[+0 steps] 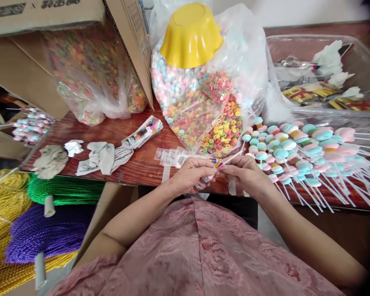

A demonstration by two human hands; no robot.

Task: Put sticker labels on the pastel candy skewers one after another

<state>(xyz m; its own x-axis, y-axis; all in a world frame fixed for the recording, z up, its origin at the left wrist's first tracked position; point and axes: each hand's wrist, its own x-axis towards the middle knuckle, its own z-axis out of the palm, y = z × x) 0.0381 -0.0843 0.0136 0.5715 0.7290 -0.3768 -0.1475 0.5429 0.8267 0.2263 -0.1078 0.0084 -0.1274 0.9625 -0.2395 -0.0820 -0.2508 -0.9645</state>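
My left hand (pixel 191 172) and my right hand (pixel 245 172) meet at the table's near edge, both with fingers curled and pinched. Between them they hold a thin white stick (pixel 234 157) with coloured candy rings at the fingertips and a round candy at its far tip. A clear bag of coloured candy rings (pixel 216 119) lies just beyond my hands. A pile of finished candy sticks (pixel 299 148) with pink, blue and white discs lies to the right.
A yellow bowl (pixel 191 35) sits upside down on the big bag. A cardboard box (pixel 49 41) with another candy bag stands at back left. Small sticker sheets (pixel 172 156), cloths (pixel 101 158), a clear tray (pixel 327 74), and cord spools (pixel 43 230) surround the brown table (pixel 135 164).
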